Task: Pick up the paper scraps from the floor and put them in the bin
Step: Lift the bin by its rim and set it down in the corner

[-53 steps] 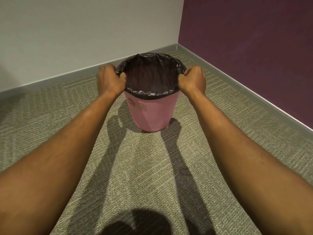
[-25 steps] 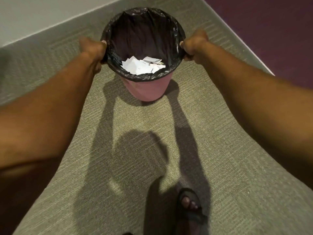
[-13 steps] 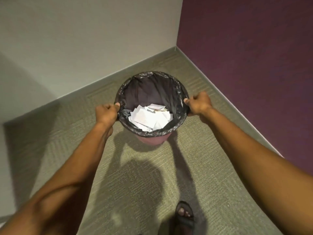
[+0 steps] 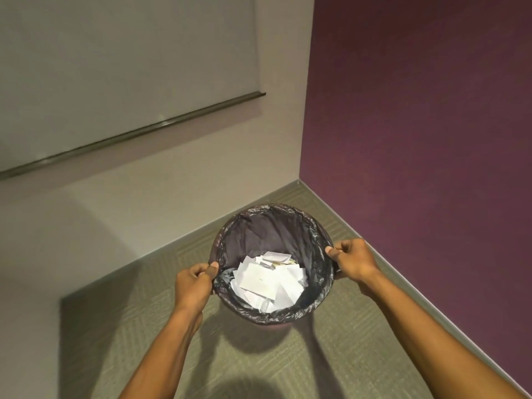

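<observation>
A round pink bin (image 4: 312, 223) lined with a black plastic bag is in the middle of the view, seen from above. Several white paper scraps (image 4: 266, 282) lie piled at its bottom. My left hand (image 4: 194, 282) grips the bin's left rim, thumb over the bag's edge. My right hand (image 4: 352, 262) grips the right rim the same way. Both arms reach forward from the lower corners. No scraps show on the carpet around the bin.
Grey-green carpet (image 4: 331, 355) covers the floor. A beige wall (image 4: 144, 203) with a metal rail (image 4: 138, 132) stands behind the bin. A purple wall (image 4: 417, 125) meets it at a corner on the right. Shadows of my arms fall on the carpet.
With both hands on its rim, the bin has come up and closer to me. My view has tilted up, showing more wall, and my foot has left the frame.
</observation>
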`<state>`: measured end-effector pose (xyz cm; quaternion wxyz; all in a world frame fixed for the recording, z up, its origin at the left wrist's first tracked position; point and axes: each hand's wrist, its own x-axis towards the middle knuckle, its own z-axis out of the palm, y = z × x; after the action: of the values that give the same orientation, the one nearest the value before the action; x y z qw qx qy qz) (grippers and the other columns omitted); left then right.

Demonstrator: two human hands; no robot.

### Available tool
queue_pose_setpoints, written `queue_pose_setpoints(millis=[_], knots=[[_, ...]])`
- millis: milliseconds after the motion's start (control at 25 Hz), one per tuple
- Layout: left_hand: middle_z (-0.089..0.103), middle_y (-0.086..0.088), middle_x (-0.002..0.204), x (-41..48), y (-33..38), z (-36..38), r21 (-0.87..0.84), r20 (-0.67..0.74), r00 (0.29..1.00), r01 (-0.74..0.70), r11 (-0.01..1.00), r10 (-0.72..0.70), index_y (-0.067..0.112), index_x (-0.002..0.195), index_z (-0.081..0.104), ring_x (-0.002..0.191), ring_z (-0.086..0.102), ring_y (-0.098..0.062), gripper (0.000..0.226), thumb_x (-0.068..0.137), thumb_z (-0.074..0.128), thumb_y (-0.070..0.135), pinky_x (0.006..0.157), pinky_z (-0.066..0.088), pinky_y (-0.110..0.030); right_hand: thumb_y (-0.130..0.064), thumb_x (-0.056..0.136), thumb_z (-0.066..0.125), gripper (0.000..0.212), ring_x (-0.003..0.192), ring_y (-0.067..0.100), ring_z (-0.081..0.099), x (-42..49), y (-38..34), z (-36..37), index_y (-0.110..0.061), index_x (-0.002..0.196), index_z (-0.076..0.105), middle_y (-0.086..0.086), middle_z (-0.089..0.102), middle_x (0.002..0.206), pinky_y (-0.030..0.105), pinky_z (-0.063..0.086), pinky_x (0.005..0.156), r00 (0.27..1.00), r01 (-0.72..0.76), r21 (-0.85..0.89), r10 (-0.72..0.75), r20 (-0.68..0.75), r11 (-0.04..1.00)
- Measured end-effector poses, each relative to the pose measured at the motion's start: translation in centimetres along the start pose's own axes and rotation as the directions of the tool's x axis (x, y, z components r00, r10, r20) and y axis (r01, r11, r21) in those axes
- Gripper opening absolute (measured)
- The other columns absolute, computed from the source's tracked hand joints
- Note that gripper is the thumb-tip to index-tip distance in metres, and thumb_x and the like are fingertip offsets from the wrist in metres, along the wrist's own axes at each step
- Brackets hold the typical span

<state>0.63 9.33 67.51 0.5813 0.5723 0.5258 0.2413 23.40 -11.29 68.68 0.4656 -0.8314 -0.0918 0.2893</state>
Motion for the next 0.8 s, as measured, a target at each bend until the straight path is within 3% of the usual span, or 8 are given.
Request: queue_pose_setpoints(millis=[240,600,800], knots=[[0.066,-0.028,0.074,-4.9,5.5,-2.0,-0.011,0.031,0.999,-0.041,0.999,0.042,-0.006,0.073,0.069,0.067,0.057,-0.025,0.022,0.089,0.067,0.009,0.069,0.047,-0.038,-0.012,0.094,0.065,0.028,0.058,0.024,0.068,-3.9,-4.5,-4.5,0.014,0.086,0.063,0.027,0.069,0.077,0.031,0.056,0.048,0.998,0.055,-0.014,-0.054,0.018,0.998],[0.071,-0.018,0.072,-12.1,12.6,-3.7,-0.041,0.038,0.997,-0.069,0.997,0.07,-0.002,0.075,0.073,0.066,0.06,-0.024,0.019,0.089,0.067,0.01,0.068,0.05,-0.038,-0.012,0.093,0.067,0.033,0.056,0.023,0.058,-9.4,-10.0,-10.4,0.018,0.082,0.059,0.015,0.055,0.067,0.027,0.053,0.046,0.993,0.097,0.044,-0.1,0.069,0.994],[0.071,-0.025,0.073,-15.0,14.9,-3.8,-0.05,0.048,0.998,-0.047,0.998,0.05,-0.003,0.074,0.074,0.062,0.057,-0.025,0.018,0.087,0.07,0.009,0.063,0.049,-0.036,-0.01,0.093,0.066,0.029,0.047,0.017,0.055,-11.6,-11.5,-13.1,-0.002,0.065,0.063,0.009,0.054,0.057,0.026,0.05,0.045,0.986,0.136,0.116,-0.145,0.079,0.984]])
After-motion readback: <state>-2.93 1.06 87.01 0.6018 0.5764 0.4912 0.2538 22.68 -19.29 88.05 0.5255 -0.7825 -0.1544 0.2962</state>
